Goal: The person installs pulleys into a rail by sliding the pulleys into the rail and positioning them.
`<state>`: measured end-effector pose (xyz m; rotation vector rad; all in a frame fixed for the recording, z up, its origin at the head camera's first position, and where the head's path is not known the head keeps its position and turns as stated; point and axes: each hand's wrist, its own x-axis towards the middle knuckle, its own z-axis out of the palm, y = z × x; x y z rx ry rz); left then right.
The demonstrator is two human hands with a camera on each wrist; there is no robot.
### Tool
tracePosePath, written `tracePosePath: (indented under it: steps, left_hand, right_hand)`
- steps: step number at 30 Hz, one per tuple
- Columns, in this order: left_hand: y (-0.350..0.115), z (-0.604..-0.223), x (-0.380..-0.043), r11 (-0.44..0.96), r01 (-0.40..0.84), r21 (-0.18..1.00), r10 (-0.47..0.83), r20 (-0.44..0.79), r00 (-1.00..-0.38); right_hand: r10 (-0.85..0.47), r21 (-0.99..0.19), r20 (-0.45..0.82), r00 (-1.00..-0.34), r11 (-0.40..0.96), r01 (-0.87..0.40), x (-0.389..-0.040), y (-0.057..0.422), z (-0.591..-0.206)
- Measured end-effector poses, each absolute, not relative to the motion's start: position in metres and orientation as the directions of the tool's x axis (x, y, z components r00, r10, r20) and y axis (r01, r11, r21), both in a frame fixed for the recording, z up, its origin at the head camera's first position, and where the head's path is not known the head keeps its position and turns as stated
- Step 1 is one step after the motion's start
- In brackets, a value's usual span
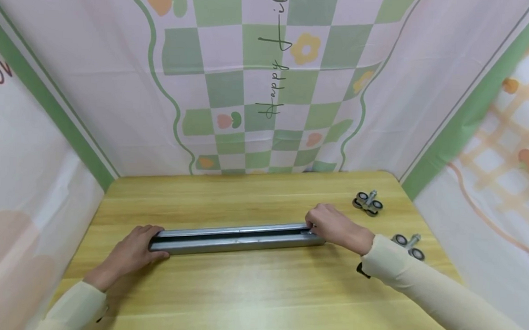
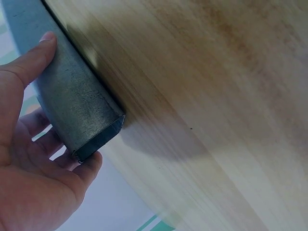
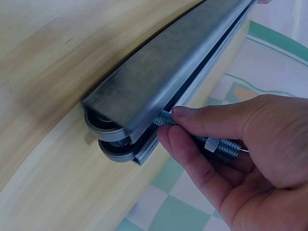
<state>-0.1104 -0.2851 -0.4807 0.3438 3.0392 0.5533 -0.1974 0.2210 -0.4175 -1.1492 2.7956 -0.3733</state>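
Note:
A grey metal channel rail [image 1: 243, 237] lies across the wooden table, its long slot facing up. My left hand [image 1: 132, 250] grips the rail's left end; in the left wrist view the thumb [image 2: 44, 50] lies along one face and the fingers wrap the other side near the open end. At the right end, my right hand [image 1: 337, 229] pinches the threaded bolt [image 3: 162, 118] of a roller trolley between thumb and fingers. The trolley's wheels [image 3: 108, 130] stick partly out of the rail's end, while the bolt comes out through the slot. A nut [image 3: 211, 144] shows farther along the bolt.
Two more roller trolleys lie on the right of the table: one at the back [image 1: 368, 204], another [image 1: 409, 246] partly behind the right sleeve. Patterned cloth [image 1: 268, 86] hangs close behind the table's back edge and along both sides.

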Motion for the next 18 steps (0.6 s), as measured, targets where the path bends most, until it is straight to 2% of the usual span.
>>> tracePosePath:
  steps: [18]
  left_hand:
    - [-0.285,-0.48,-0.109,0.91,0.208,0.36,0.219,0.009,-0.976]
  right_hand:
    - [-0.728,-0.289,0.004,-0.686,0.656,-0.697,-0.196,0.199,-0.418]
